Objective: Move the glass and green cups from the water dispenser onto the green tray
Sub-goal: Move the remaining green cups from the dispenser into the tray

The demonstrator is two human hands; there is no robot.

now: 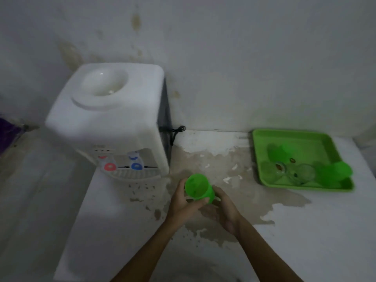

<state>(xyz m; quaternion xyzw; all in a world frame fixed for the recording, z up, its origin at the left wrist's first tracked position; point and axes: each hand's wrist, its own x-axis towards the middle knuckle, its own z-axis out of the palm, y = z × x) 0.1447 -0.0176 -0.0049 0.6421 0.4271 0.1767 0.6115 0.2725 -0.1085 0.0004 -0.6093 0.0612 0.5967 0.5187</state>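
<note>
A green cup is tilted with its mouth toward the dispenser, held between both hands just right of the dispenser's drip tray. My left hand wraps its near side. My right hand cups its base from the right. The white water dispenser stands at the left with red and blue taps; its drip tray looks bare. The green tray lies at the right and holds two green cups and glass cups, all blurred.
The white countertop has a large patch of peeled, stained surface between dispenser and tray. A black cord hangs behind the dispenser against the stained wall. Something purple lies at the far left edge.
</note>
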